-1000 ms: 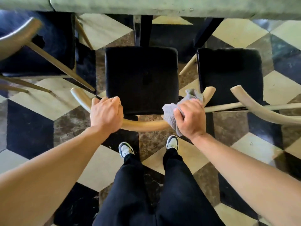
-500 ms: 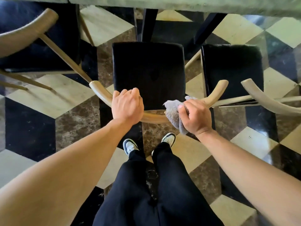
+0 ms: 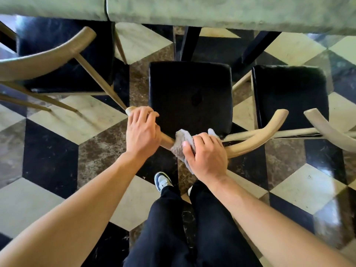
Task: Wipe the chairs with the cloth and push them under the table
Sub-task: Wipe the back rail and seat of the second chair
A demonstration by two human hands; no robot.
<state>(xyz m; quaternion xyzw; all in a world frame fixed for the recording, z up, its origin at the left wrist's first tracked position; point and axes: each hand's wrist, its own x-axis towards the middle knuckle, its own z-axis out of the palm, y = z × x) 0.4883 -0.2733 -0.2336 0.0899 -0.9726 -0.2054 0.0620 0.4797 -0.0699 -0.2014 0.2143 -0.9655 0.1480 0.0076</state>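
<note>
Left hand (image 3: 143, 132): grasping the middle chair's curved wooden backrest (image 3: 250, 139) near its left end.
Right hand (image 3: 207, 154): clutching the grey cloth (image 3: 180, 143) against that backrest, just beside the left hand.
Middle chair (image 3: 190, 97): black seat just short of the table (image 3: 212, 10).
Neighbouring chairs: one either side.

Both bare arms reach forward to the curved pale wooden chair back (image 3: 250, 143). The left hand (image 3: 143, 132) curls round its left end. The right hand (image 3: 207, 154), close beside the left, presses a small grey fluffy cloth (image 3: 180, 144) onto its middle, fingers bent over it.
</note>
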